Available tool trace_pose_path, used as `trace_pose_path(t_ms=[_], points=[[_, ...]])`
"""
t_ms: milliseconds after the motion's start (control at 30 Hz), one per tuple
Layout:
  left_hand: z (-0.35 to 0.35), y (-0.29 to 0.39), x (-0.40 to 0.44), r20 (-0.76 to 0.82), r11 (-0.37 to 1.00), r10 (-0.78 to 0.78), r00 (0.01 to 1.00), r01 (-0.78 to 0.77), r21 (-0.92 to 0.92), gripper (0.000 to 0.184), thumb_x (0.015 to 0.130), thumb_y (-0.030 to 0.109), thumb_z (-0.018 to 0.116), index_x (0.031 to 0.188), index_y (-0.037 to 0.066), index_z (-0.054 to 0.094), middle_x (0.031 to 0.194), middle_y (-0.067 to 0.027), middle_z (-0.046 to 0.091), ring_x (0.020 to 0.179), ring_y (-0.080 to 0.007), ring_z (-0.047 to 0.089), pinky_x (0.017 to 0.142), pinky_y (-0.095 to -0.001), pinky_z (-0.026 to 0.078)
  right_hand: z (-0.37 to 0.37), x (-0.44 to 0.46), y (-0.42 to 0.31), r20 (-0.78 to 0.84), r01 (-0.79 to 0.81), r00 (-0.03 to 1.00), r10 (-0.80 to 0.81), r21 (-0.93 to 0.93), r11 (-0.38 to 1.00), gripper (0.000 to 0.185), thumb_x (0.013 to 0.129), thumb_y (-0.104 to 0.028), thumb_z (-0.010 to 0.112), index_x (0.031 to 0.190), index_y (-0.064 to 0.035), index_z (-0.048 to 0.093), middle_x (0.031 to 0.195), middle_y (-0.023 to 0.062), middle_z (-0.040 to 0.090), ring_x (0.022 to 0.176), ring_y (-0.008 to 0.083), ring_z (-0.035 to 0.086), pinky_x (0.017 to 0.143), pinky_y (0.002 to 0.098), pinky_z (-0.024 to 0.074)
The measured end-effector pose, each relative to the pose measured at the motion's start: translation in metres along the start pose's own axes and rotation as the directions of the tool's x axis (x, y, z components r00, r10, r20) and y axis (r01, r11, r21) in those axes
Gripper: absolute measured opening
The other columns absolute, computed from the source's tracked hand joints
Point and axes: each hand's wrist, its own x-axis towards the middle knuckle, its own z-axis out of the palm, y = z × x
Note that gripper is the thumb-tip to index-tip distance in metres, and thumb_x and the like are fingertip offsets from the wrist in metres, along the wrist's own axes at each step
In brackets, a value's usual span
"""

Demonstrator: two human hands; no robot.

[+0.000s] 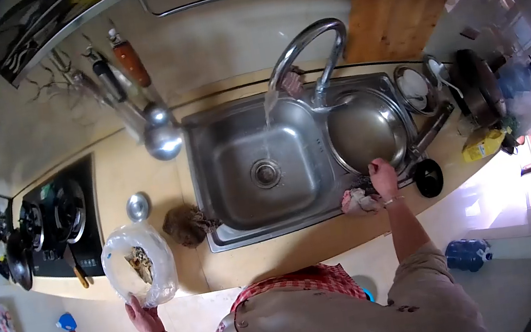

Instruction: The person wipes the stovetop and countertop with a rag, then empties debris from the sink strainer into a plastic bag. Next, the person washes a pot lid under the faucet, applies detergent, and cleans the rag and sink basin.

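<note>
My left hand grips the near rim of a bowl-shaped container lined with a clear plastic bag. Dark and pale food scraps lie inside it. My right hand is closed, with its fingers curled at the near edge of a round metal pan in the right basin. What those fingers hold, if anything, is hidden. Beside that hand, on the sink's front edge, lies a crumpled pinkish-white cloth-like lump. Water runs from the curved faucet into the left basin.
A brown shaggy clump sits left of the sink, near a small metal bowl. The gas stove is farther left. Ladles hang on the wall. At right are a black round lid, dishes and a yellow packet.
</note>
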Motion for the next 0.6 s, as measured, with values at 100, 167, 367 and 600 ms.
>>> trace_pose_path(t_ms=[100, 167, 367, 600], points=[[-0.008, 0.002, 0.0, -0.067, 0.999, 0.031, 0.997, -0.031, -0.006, 0.031, 0.09, 0.022, 0.051, 0.117, 0.008, 0.046, 0.107, -0.0083, 0.056, 0.091, -0.0206, 0.059, 0.069, -0.0327, 0.054, -0.025, -0.024, -0.025, 0.092, 0.045, 0.995, -0.036, -0.093, 0.995, 0.039, 0.076, -0.033, 0.063, 0.103, -0.0052, 0.058, 0.11, 0.0211, 0.055, 0.104, 0.0388, 0.05, 0.085, 0.0474, 0.0416], [-0.022, 0.0, 0.006, -0.057, 0.998, 0.059, 0.997, -0.057, 0.042, 0.032, 0.091, 0.022, 0.051, 0.118, 0.008, 0.046, 0.106, -0.0084, 0.057, 0.09, -0.0202, 0.059, 0.068, -0.0318, 0.054, -0.015, -0.05, -0.032, 0.045, 0.108, 0.994, -0.103, -0.123, 0.987, 0.046, 0.076, -0.036, 0.063, 0.109, -0.0055, 0.055, 0.118, 0.021, 0.048, 0.11, 0.04, 0.044, 0.09, 0.05, 0.0371], [-0.018, 0.004, 0.01, -0.106, 0.999, 0.042, 0.993, -0.039, 0.03, 0.039, 0.09, 0.027, 0.052, 0.122, 0.007, 0.043, 0.113, -0.0125, 0.055, 0.095, -0.0255, 0.059, 0.074, -0.0357, 0.054, -0.012, -0.079, -0.017, -0.081, 0.186, 0.976, -0.202, -0.167, 0.968, 0.064, 0.071, -0.046, 0.066, 0.117, -0.0054, 0.051, 0.127, 0.0253, 0.04, 0.118, 0.0439, 0.034, 0.097, 0.0533, 0.0297], [-0.017, 0.0, 0.01, -0.058, 0.999, -0.024, 0.998, 0.022, -0.038, 0.041, 0.09, 0.034, 0.052, 0.121, 0.008, 0.045, 0.113, -0.0123, 0.055, 0.097, -0.0262, 0.058, 0.076, -0.0386, 0.053, -0.034, -0.093, -0.041, 0.023, 0.355, 0.935, -0.355, -0.116, 0.928, 0.043, 0.077, -0.039, 0.06, 0.108, -0.0089, 0.057, 0.121, 0.0176, 0.047, 0.113, 0.0367, 0.042, 0.092, 0.0527, 0.0322]])
